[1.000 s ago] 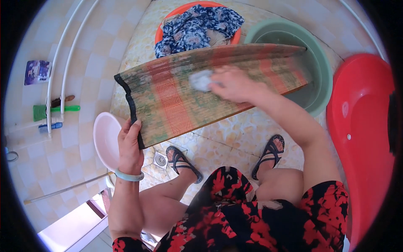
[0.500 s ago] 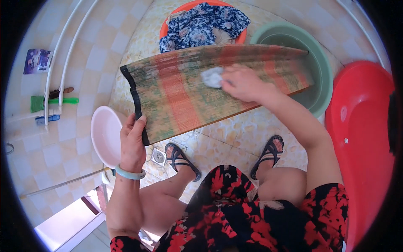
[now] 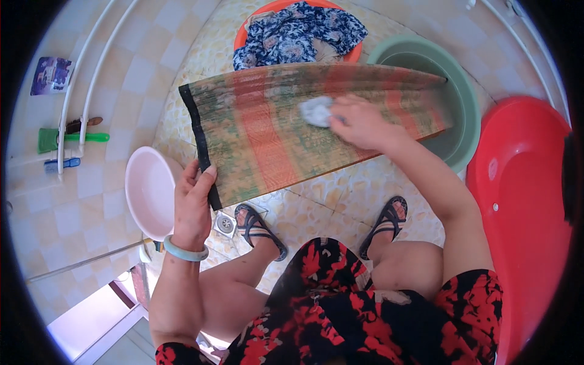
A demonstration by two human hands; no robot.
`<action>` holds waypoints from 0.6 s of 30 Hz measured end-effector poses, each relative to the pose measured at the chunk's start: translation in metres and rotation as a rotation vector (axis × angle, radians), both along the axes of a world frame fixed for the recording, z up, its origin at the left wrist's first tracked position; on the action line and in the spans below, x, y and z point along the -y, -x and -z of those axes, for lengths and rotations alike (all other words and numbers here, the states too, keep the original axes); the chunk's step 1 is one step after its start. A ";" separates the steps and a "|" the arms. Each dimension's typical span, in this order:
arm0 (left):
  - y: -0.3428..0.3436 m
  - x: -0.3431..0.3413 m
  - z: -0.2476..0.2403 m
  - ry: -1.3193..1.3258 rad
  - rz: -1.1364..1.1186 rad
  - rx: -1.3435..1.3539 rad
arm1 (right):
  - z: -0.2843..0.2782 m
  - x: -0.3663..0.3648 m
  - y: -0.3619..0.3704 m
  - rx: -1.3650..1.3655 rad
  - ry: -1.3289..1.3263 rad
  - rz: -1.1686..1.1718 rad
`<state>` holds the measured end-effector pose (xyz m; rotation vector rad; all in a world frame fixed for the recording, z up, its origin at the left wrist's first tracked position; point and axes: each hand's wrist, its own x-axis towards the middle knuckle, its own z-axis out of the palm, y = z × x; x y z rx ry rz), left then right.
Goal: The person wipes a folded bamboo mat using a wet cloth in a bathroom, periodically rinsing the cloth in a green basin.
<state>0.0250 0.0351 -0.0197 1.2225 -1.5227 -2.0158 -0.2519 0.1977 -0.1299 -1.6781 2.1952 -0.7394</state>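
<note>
A long mat [image 3: 267,137] patterned in green, tan and red slopes across in front of me, with a black-bound edge at its left end. My left hand [image 3: 193,204] grips that end at the lower corner, thumb on top. Against the mat's middle, my right hand [image 3: 365,125] presses a white wad [image 3: 315,112], which looks like a cloth but is blurred. The mat's far right end dips into a green basin [image 3: 469,115] holding water. The fingers of my right hand are partly hidden behind its back.
Blue-and-white floral clothing [image 3: 298,36] fills an orange basin [image 3: 239,41] beyond the mat. A pale pink basin [image 3: 146,194] stands left, near a floor drain [image 3: 225,225]. A large red tub [image 3: 517,188] lies along the right. Brushes [image 3: 52,140] hang by white wall pipes [image 3: 92,85].
The white wad and my right hand have shifted slightly right along the mat. My left hand still grips the black edge. The view has shifted a little.
</note>
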 end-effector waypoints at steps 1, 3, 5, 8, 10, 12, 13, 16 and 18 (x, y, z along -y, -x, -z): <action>0.002 -0.001 -0.002 -0.002 0.029 -0.009 | 0.004 -0.015 0.016 -0.028 -0.011 0.052; 0.001 -0.002 0.000 -0.018 0.060 -0.011 | 0.003 -0.033 0.039 -0.018 -0.287 0.212; 0.000 0.000 -0.004 0.022 0.091 0.038 | -0.002 -0.030 0.047 0.022 -0.336 0.218; 0.001 -0.004 -0.003 0.012 0.034 0.045 | -0.011 -0.024 0.042 0.073 -0.354 0.199; -0.002 -0.005 -0.005 0.030 0.055 0.054 | -0.026 -0.008 0.035 0.085 -0.316 0.156; -0.002 -0.007 -0.005 0.038 0.074 0.063 | -0.041 0.006 0.031 0.141 -0.465 0.055; 0.000 -0.009 -0.007 0.043 0.068 0.053 | -0.042 0.012 0.030 0.138 -0.469 0.056; 0.000 -0.011 -0.008 0.045 0.066 0.025 | -0.039 0.030 0.038 0.225 -0.603 -0.020; -0.001 -0.011 -0.008 0.040 0.071 0.008 | -0.033 0.037 0.044 0.223 -0.659 -0.047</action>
